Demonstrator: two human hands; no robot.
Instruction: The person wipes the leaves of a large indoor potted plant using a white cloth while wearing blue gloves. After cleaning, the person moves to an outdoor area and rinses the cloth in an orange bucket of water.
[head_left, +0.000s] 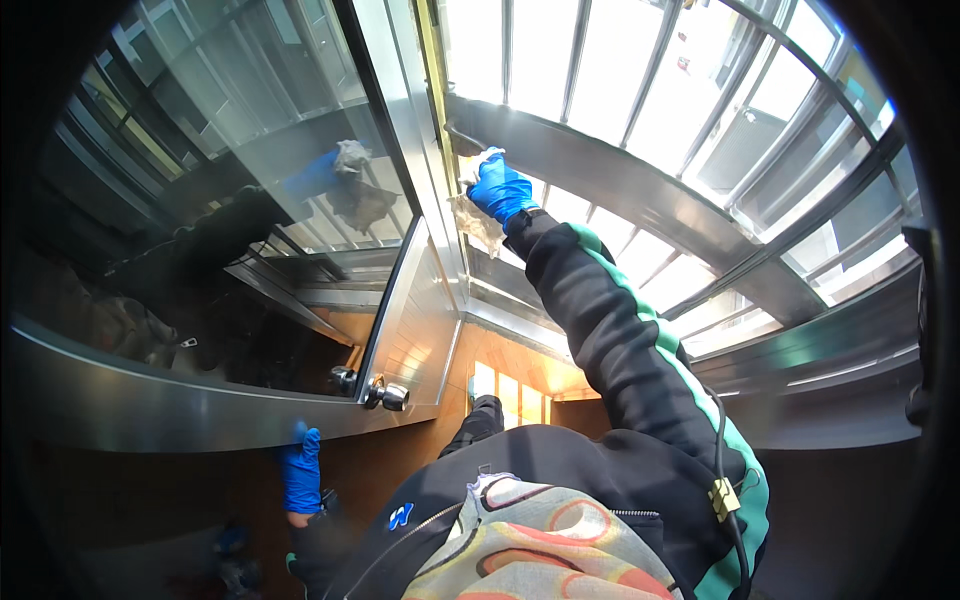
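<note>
My right hand (501, 189), in a blue disposable glove, reaches out ahead and grips a crumpled, pale, dirty cloth (480, 223). Part of the cloth hangs below my fingers, beside the yellowish door frame (436, 82) and in front of a barred window. At the lower left, my left hand (302, 469), also gloved in blue, touches the edge of a metal-framed glass door (202, 416). Its fingers are partly hidden there, so their grip is unclear. The door's dark glass (247, 225) mirrors my right arm and the cloth.
A round metal doorknob (387, 394) juts from the door's edge. Metal window bars (576, 60) and a broad metal crossrail (600, 161) stand ahead and to the right. Sunlight falls on the brown floor (487, 352) near my foot. A black cable (721, 427) runs along my right sleeve.
</note>
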